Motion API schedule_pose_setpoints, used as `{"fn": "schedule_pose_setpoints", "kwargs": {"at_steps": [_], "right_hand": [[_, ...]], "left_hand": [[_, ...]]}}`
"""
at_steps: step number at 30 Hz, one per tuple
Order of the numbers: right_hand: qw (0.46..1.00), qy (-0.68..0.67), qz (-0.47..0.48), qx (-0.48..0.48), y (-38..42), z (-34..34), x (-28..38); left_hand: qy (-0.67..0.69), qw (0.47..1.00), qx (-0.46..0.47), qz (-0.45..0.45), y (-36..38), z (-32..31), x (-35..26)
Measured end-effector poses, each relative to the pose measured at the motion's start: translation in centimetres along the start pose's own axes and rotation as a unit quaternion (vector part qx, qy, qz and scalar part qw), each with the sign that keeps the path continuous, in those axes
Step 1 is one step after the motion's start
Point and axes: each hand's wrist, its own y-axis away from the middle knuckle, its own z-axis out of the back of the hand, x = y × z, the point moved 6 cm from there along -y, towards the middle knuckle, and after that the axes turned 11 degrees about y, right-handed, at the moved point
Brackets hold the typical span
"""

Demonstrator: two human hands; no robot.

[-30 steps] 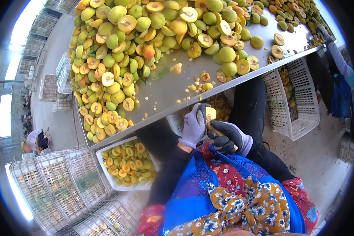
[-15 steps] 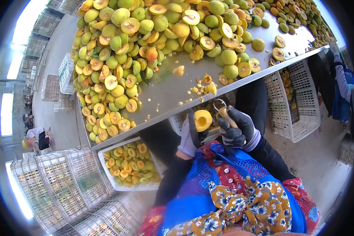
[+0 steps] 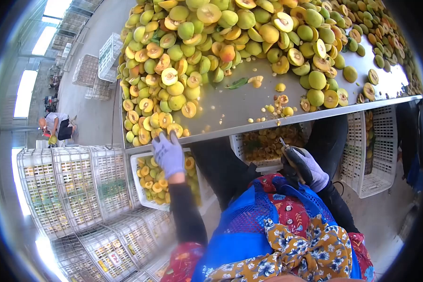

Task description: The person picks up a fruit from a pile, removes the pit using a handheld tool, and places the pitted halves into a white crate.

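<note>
My left hand [image 3: 168,152], in a pale glove, reaches to the table's front edge with fingers spread, the tips at the yellow-green stone-fruit halves [image 3: 175,129] there. Just under that wrist stands a white crate [image 3: 135,176] of cut fruit halves. My right hand [image 3: 310,169], in a dark-palmed glove, is closed around the wooden handle of a pitting knife [image 3: 300,167], its thin metal end pointing up towards the table. Beneath the table, near this tool, another crate [image 3: 237,146] holds brownish-yellow fruit scraps.
A metal table [image 3: 230,105] carries a large heap of halved fruit, with loose pits and scraps near its front edge. Stacked plastic crates [image 3: 75,188] stand at left, and a white crate [image 3: 378,155] at right. A person [image 3: 56,124] bends down at far left.
My left hand has moved left from beside the tool to the table edge, and the fruit half it held is gone from it. My right hand keeps the tool, now turned edge-on.
</note>
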Motion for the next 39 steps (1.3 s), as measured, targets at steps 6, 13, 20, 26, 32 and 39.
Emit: {"fn": "schedule_pose_setpoints", "kwargs": {"at_steps": [6,13,20,26,32,39], "right_hand": [[0.998,0.053,0.005,-0.02,0.2,-1.2,0.7],[0.812,0.497,0.27,-0.146,0.2,-2.9,4.4],[0.751,0.556,0.298,-0.194,-0.4,-4.9,5.4],[0.774,0.551,0.252,-0.185,-0.1,-4.4,4.3],[0.8,0.529,0.221,-0.176,-0.2,-4.6,3.1],[0.937,0.245,0.241,-0.07,-1.0,-3.7,2.1]], "left_hand": [[0.132,0.988,0.032,-0.076,-7.3,-11.5,-2.6],[0.623,0.734,0.265,0.047,0.4,-8.6,-10.3],[0.724,0.471,0.477,0.164,9.4,-10.1,-14.6],[0.701,0.52,0.474,0.115,12.2,-7.5,-16.4],[0.451,0.785,0.149,-0.398,13.0,-2.0,-18.1],[0.686,0.66,0.299,-0.058,13.7,-6.5,-16.8]]}}
